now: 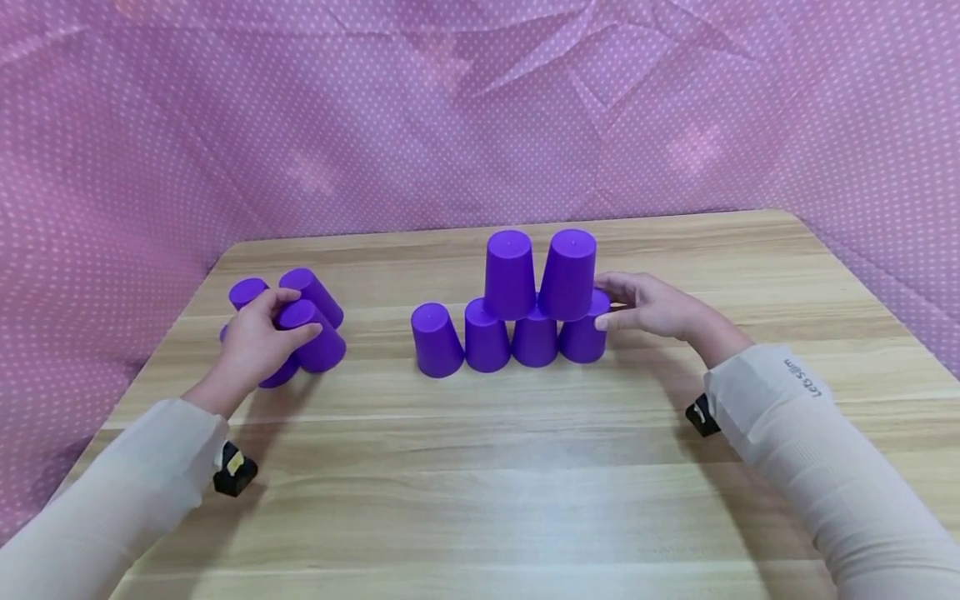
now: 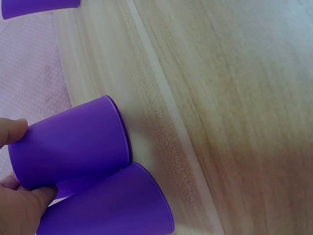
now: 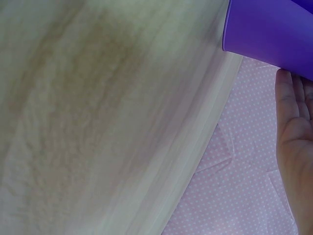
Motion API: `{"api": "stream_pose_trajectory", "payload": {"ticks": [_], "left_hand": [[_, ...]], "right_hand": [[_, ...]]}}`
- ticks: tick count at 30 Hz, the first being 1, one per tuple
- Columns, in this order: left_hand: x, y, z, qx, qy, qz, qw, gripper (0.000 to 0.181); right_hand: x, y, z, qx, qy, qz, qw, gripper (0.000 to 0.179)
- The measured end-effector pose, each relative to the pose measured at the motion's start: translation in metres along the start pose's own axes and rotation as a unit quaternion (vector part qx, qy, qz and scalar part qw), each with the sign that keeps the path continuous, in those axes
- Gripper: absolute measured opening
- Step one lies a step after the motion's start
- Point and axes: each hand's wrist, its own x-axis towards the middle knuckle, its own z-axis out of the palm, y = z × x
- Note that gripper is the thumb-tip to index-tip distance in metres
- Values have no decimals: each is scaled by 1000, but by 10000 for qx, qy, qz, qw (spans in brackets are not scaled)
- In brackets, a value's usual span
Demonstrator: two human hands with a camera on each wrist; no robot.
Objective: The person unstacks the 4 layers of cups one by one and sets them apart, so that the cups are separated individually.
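Observation:
At the left side, my left hand (image 1: pixel 258 337) pinches the base end of an upside-down purple cup (image 1: pixel 324 346), thumb in front and fingers behind. In the left wrist view the same cup (image 2: pixel 73 142) lies between finger and thumb, with a second cup (image 2: pixel 112 210) right against it. My right hand (image 1: pixel 648 308) is at the right end of a row of upside-down cups, its thumb tip at the row's end cup (image 1: pixel 583 337). The right wrist view shows its straight fingers (image 3: pixel 288 95) right at a cup's side (image 3: pixel 269 32). Two cups (image 1: pixel 510 275) stand on top of the row.
More purple cups (image 1: pixel 247 292) stand around my left hand, partly hidden by it. The row's left end cup (image 1: pixel 437 342) has nothing on top. Everything stands on a wooden table (image 1: pixel 480 467), with a pink dotted cloth (image 1: pixel 450 125) behind it.

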Motion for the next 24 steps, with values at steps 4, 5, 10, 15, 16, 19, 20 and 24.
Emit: {"api": "stream_pose_trajectory", "payload": {"ticks": [4,5,10,15,16,19,20,24], "left_hand": [[-1,1,0,-13,14,-18,10000,62],[-1,1,0,-11,10,-19,10000,62],[-2,1,0,86,-9,0,10000,62],[-2,0,0,163,-64,54,9998,64],[-2,0,0,153,-83,55,9998,64],[-2,0,1,128,-111,37,9999,64],[-2,0,1,114,-114,26,9999,65],[-2,1,0,-19,-20,65,10000,65]], "right_hand": [[0,0,0,24,-7,-17,10000,58],[0,1,0,13,-5,-22,10000,58],[-1,0,0,-17,-3,-55,10000,58],[-1,1,0,-17,-3,-60,10000,58],[-1,1,0,-15,0,-54,10000,58],[0,1,0,6,9,-42,10000,58],[0,1,0,14,13,-42,10000,58],[0,1,1,14,23,-41,10000,58]]}}
